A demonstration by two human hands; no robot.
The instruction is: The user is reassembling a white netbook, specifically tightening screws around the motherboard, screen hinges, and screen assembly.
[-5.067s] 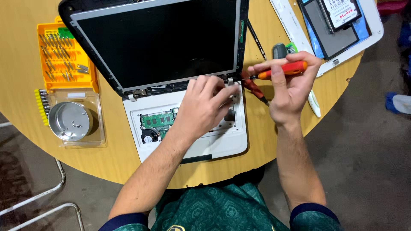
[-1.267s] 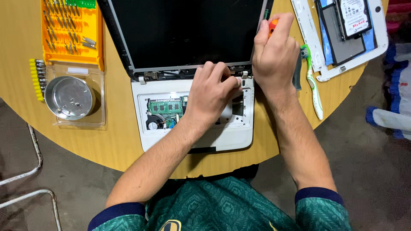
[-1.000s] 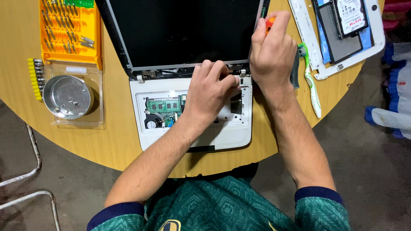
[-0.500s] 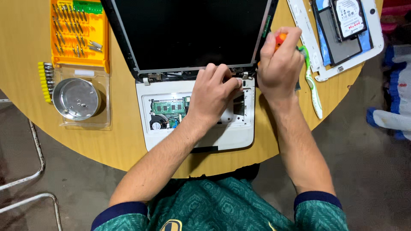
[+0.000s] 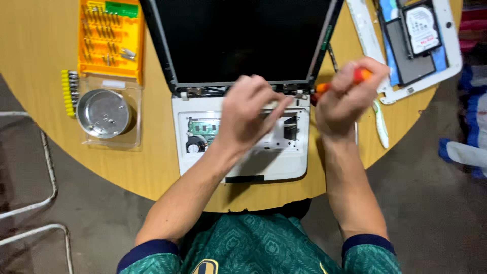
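An opened white laptop [image 5: 284, 165] lies on the round wooden table [image 5: 40, 56], its dark screen [image 5: 238, 35] tilted back and its circuit board [image 5: 203, 127] bare. My left hand [image 5: 248, 114] rests on the laptop's base near the right hinge, fingers curled on the inner frame. My right hand [image 5: 345, 99] is closed around an orange-handled screwdriver [image 5: 357, 77], just right of that hinge. The tip of the tool is hidden by blur and by my fingers.
An orange bit case [image 5: 109, 38] and a clear lid with a round metal dish [image 5: 104, 112] stand at the left, with a yellow bit strip [image 5: 66, 91]. A white cover panel [image 5: 451, 50] with a hard drive [image 5: 423, 28] lies at the right, a green-white tool [image 5: 380, 129] beside it.
My right hand has drawn back to the right of the hinge and turned, so the orange handle shows more. My left hand stays on the base. The view has shifted slightly.
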